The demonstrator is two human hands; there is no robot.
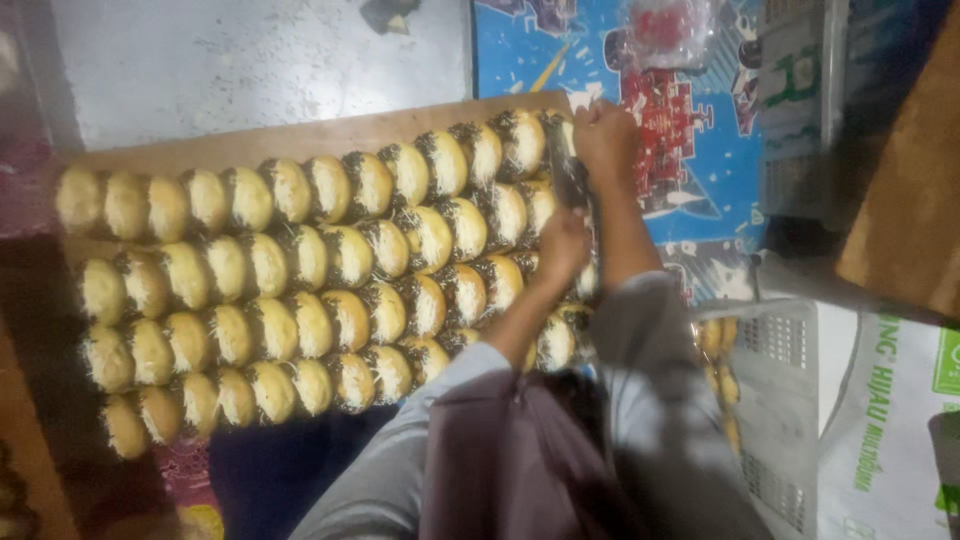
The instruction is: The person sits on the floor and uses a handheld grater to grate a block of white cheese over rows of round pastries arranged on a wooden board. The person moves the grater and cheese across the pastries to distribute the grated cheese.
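Note:
Several rows of round buns (300, 290), topped with dark sprinkles and pale grated shreds, lie packed on a long wooden board (300, 135). My right hand (605, 135) is closed on a dark, narrow tool (568, 170) at the right end of the top row. My left hand (563, 245) sits just below it with its fingers curled over the end buns of the middle rows. Whether it grips a bun or the tool's lower end is not visible. Grey sleeves cover both forearms.
A blue patterned mat (700, 150) lies right of the board, with a clear bag of red items (660, 30) on it. A white plastic crate (770, 340) holds more buns. A white sack with green print (890, 400), a brown wooden panel (910, 180) and grey concrete floor (250, 60) surround them.

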